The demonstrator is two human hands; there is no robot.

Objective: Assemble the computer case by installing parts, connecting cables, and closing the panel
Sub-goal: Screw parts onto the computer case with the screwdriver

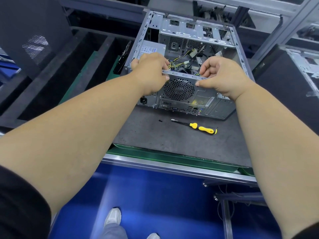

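The computer case [186, 66] lies on its side on the dark mat [172, 140] of the workbench, open side up. Its long axis runs away from the person. The rear panel, with the round fan grille [179, 89] and the row of ports, faces the person, and the drive bays sit at the far end. A power supply [151, 49] sits in the near left corner of the case, and loose yellow and black cables [183, 62] lie in the middle.

Both forearms reach straight forward, roughly parallel. The left hand [151, 71] grips the top rail of the rear panel near its left end, fingers curled over the edge into the case and thumb below on the outer face. The right hand [219, 75] grips the same rail near its right end, fingers curled tightly over the top and thumb pressed against the panel beside the grille.

A yellow-handled screwdriver [198, 127] lies on the mat in front of the case, tip pointing left, with a small black screw [160, 120] lying apart from the tip, further left.
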